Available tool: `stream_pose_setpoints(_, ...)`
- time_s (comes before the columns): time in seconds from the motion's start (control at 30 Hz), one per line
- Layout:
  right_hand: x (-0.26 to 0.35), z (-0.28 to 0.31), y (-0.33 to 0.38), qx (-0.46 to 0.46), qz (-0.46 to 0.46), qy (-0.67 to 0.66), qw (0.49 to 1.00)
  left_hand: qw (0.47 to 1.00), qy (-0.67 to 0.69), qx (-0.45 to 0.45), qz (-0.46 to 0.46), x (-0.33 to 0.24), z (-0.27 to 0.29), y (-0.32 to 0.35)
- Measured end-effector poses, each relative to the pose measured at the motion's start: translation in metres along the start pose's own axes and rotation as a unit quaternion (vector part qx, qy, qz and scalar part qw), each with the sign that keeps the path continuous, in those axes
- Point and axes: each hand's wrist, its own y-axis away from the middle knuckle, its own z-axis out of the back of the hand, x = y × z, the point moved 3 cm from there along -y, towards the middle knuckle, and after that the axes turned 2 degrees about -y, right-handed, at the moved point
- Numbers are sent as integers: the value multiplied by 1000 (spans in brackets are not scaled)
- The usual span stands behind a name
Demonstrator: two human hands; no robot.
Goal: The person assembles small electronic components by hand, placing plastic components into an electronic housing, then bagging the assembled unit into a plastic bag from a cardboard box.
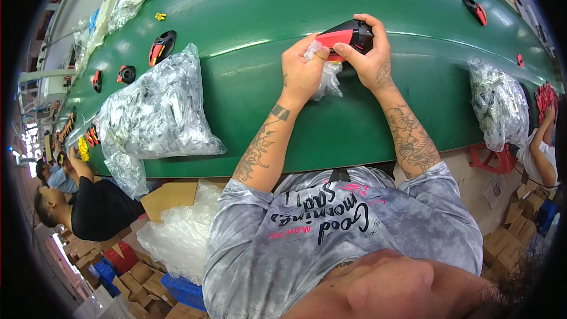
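A red-and-black plastic housing point(338, 39), tapered in shape, is held between both my hands above the green work surface point(266, 88). My right hand point(372, 59) wraps its black end, with the thumb pressing on the red part. My left hand point(303, 68) is closed at the red end, and its fingers also pinch a crumpled clear plastic bag point(328, 81). That bag hangs down below the housing, where a bit of yellow shows. The inner sides of the left fingers are hidden.
A large clear bag of small parts point(156, 106) lies to the left, another bag point(499, 106) to the right. Similar red-and-black housings point(162, 48) are scattered on the green surface. Co-workers point(88, 207) sit at both sides. Cardboard boxes point(142, 277) cover the floor at lower left.
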Motion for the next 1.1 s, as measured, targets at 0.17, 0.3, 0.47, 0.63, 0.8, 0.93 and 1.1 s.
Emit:
stream_pose_setpoints(0.17, -24, 19, -14, 64, -167, -304, 936, 996, -84, -6, -13, -9, -9, 6)
stream_pose_setpoints(0.3, -37, 25, -10, -10, -183, -319, 930, 975, -209, 71, -39, -11, -10, 1)
stream_pose_setpoints(0.47, -31, 26, -15, 24, -172, -346, 922, 955, -274, 65, -92, -25, -22, 9)
stream_pose_setpoints(0.63, -28, 24, -15, 86, -92, -263, 956, 974, -210, 79, -21, -16, -11, -1)
stream_pose_setpoints(0.8, -33, 17, -13, 76, -179, -410, 891, 992, -101, 69, -10, -13, -7, -3)
stream_pose_setpoints(0.93, -23, 16, -7, 92, -201, -456, 862, 994, 70, 82, 33, -22, -11, 0)
stream_pose_setpoints(1.1, -26, 20, -9, 112, -214, -451, 859, 994, 68, 84, 28, -30, -13, 3)
